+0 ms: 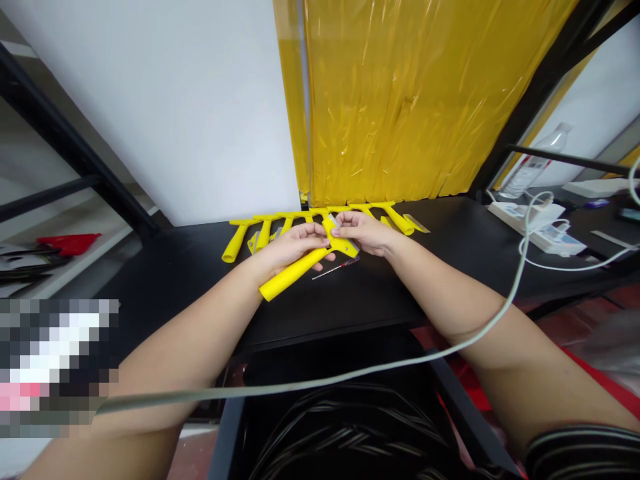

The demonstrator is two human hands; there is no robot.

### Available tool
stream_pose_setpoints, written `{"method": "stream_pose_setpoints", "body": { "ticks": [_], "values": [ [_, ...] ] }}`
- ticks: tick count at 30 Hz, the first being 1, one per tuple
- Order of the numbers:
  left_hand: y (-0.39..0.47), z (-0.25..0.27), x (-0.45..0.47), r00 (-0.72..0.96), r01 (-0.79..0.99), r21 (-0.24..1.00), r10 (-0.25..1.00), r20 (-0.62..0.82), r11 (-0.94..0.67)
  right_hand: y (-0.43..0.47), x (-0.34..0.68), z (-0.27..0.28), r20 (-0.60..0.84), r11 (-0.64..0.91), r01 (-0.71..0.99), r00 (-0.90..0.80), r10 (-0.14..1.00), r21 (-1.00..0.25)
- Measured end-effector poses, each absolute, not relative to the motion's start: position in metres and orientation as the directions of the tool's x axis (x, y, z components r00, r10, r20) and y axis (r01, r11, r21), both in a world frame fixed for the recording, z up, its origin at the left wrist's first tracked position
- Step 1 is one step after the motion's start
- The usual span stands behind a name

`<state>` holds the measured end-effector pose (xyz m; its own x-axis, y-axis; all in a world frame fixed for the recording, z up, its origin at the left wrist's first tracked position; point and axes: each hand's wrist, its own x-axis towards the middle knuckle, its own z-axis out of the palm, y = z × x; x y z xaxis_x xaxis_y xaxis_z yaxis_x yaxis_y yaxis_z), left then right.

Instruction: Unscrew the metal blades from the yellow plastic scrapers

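A yellow scraper with a tubular handle is held above the black table, its handle slanting toward the lower left. My left hand is closed around it near where the handle meets the head. At the head's upper end, my right hand pinches with thumb and fingers; a greyish blade edge shows beside them. A thin screwdriver with a reddish handle lies on the table just below the scraper. Behind my hands, several more yellow scrapers lie in a row, partly hidden. A loose flat blade rests at the row's right end.
The black table meets a white panel and a yellow plastic-wrapped panel at the back. On the right are a power strip and a plastic bottle. A pale cable hangs across the foreground.
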<state>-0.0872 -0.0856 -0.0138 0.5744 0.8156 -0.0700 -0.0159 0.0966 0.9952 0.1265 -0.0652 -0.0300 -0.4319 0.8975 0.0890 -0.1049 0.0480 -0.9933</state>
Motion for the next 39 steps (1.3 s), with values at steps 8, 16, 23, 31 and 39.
{"method": "stream_pose_setpoints", "body": {
  "ticks": [8, 16, 23, 31, 39],
  "values": [
    [-0.079, -0.01, -0.086, 0.449, 0.033, 0.974, 0.868, -0.213, 0.222, -0.051, 0.148, -0.029, 0.332, 0.398, 0.22, -0.284, 0.899, -0.891],
    [-0.071, -0.009, -0.094, 0.416, 0.056, 0.986, 0.893, -0.168, 0.16, -0.062, 0.172, -0.01, -0.048, 0.494, 0.665, -0.622, 0.782, -0.56],
    [-0.067, -0.015, -0.098, 0.373, -0.037, 0.989, 0.92, -0.122, 0.146, -0.06, 0.163, -0.018, -0.172, 0.532, 0.723, -0.65, 0.74, -0.44],
    [-0.06, -0.012, -0.101, 0.326, -0.033, 0.992, 0.94, -0.107, 0.124, -0.062, 0.181, -0.008, -0.114, 0.399, 0.446, -0.768, 0.63, -0.801],
    [-0.06, -0.01, -0.102, 0.3, -0.082, 0.989, 0.95, -0.09, 0.12, -0.058, 0.178, -0.011, 0.201, 0.274, 0.087, -0.477, 0.855, -0.958]
  ]
}}
